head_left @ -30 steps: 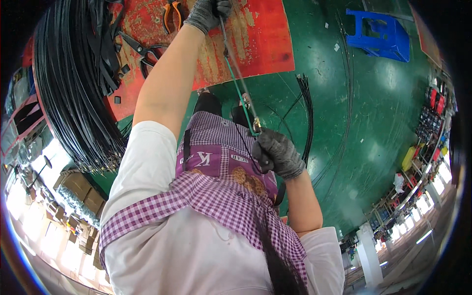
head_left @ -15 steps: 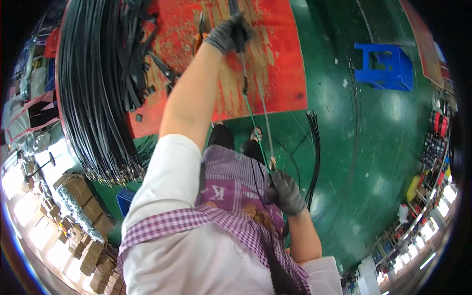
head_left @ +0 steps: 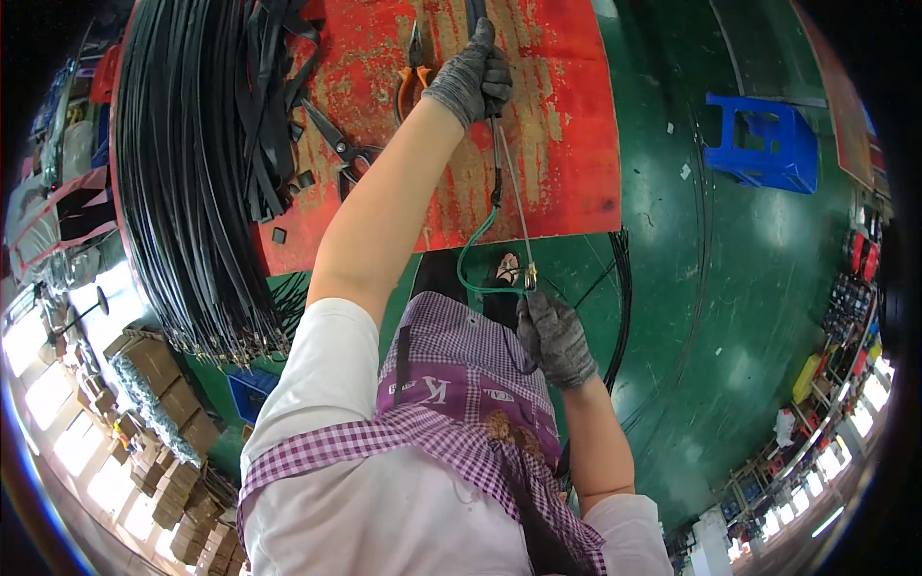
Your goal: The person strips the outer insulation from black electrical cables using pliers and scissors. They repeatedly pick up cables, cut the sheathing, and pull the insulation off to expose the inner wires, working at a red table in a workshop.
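My left hand (head_left: 474, 77), in a grey knit glove, is wrapped round a flat black strip (head_left: 477, 12) over the red table. From below its fingers a thin grey cable (head_left: 516, 182) runs taut toward my right hand (head_left: 555, 341), also gloved and closed. A brass-coloured end fitting (head_left: 531, 276) sticks out at the right fingertips. The part inside that grip is hidden. Beside the cable hangs a short black end piece (head_left: 497, 187), and from it a green cord (head_left: 464, 259) curves slackly down to the right fingertips.
Orange-handled pliers (head_left: 413, 82) and black scissors (head_left: 338, 144) lie on the worn red table (head_left: 576, 144). A thick bundle of black strips (head_left: 182, 182) covers its left side. Dark cables (head_left: 622, 288) hang at its near right edge. A blue stool (head_left: 764, 144) stands on the green floor.
My left hand has shifted slightly right. My right hand has moved up a little toward the table edge. The green cord went from nearly straight to a slack loop.
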